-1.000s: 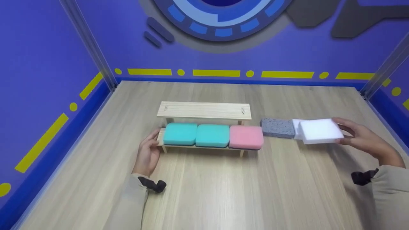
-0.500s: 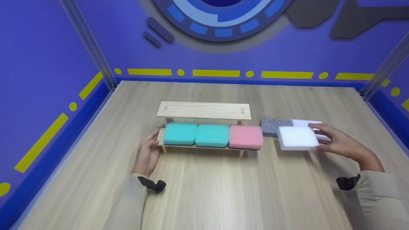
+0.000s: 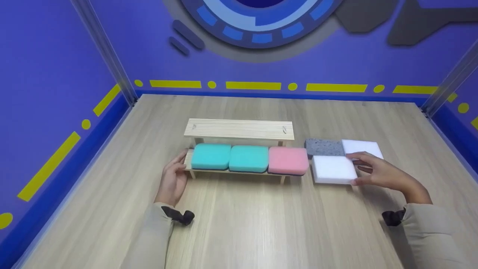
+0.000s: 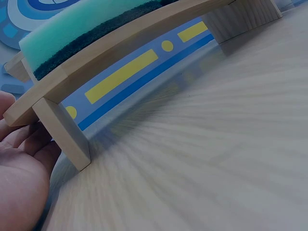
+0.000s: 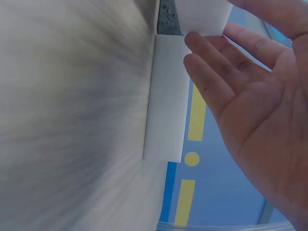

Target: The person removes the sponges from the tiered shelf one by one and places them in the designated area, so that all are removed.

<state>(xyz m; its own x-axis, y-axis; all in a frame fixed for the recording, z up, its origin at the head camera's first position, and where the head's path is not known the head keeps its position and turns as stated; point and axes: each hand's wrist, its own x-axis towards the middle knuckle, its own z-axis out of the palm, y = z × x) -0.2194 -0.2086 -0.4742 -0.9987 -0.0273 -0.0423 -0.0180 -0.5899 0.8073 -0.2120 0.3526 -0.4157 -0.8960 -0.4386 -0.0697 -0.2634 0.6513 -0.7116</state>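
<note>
My right hand (image 3: 384,175) pinches a white foam sponge (image 3: 335,169) by its right edge, thumb at the front corner and fingers at the back. In the right wrist view this sponge (image 5: 204,17) is raised above the table. At the left end of a two-step wooden rack (image 3: 239,129), my left hand (image 3: 172,179) holds the lower board (image 4: 29,103), its fingers by the leg. On that lower step sit two teal sponges (image 3: 211,156) and a pink sponge (image 3: 288,160) in a row, the pink one jutting past the right end. The upper step is bare.
Behind the held sponge, a grey speckled block (image 3: 324,147) lies on the table (image 3: 239,224), right of the rack. Another white sponge (image 3: 364,147) lies beside it, partly covered by the right hand. Blue printed walls (image 3: 261,71) stand at the back and sides.
My right hand has carried the white sponge left and toward the front, from over the other white sponge to in front of the grey block. The left hand and rack have stayed put.
</note>
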